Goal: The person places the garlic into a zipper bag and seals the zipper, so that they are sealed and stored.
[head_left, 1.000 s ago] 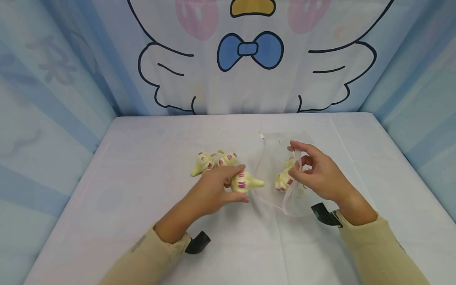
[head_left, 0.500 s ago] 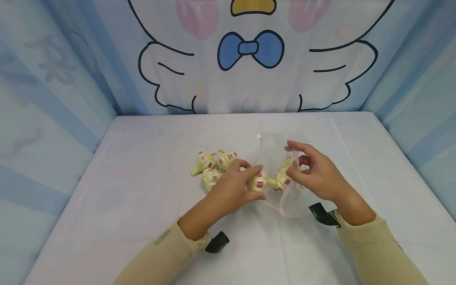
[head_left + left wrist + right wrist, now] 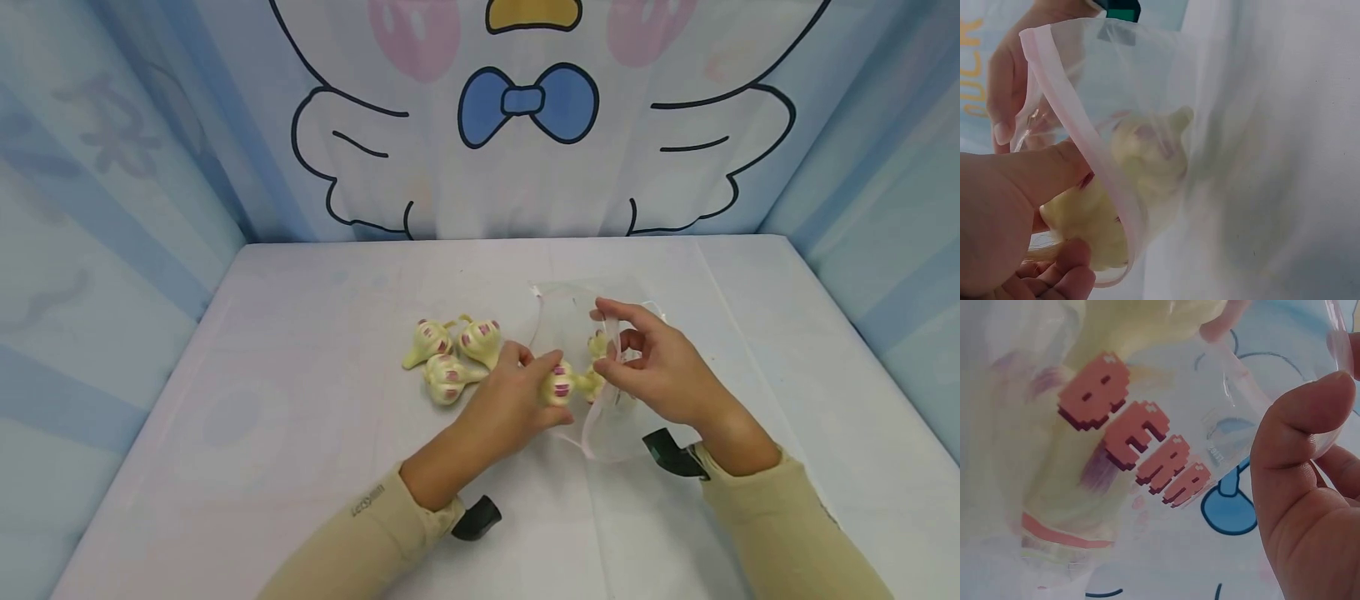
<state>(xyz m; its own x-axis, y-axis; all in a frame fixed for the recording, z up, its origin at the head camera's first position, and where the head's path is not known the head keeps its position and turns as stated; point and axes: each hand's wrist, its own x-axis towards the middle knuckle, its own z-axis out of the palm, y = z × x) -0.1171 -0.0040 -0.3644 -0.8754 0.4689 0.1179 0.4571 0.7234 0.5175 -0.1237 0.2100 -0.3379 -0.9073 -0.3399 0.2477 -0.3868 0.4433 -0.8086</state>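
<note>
Gripping a pale-yellow, purple-marked garlic bulb [image 3: 558,387], now farther inside the clear bag [image 3: 622,435] than before, is the left hand [image 3: 510,402]; the right hand [image 3: 663,365] pinches the bag's pink rim [image 3: 1063,100].

On the table [image 3: 300,433], three garlic bulbs [image 3: 446,377] lie left of the bag [image 3: 564,323], which sits between my left hand [image 3: 512,404] and my right hand [image 3: 663,367] with a further bulb [image 3: 1147,150] inside.

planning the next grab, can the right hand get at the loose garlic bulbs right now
Probably not easily: the right hand grips the clear bag, and the left hand, pinching another bulb, lies between it and the three loose garlic bulbs.
</note>
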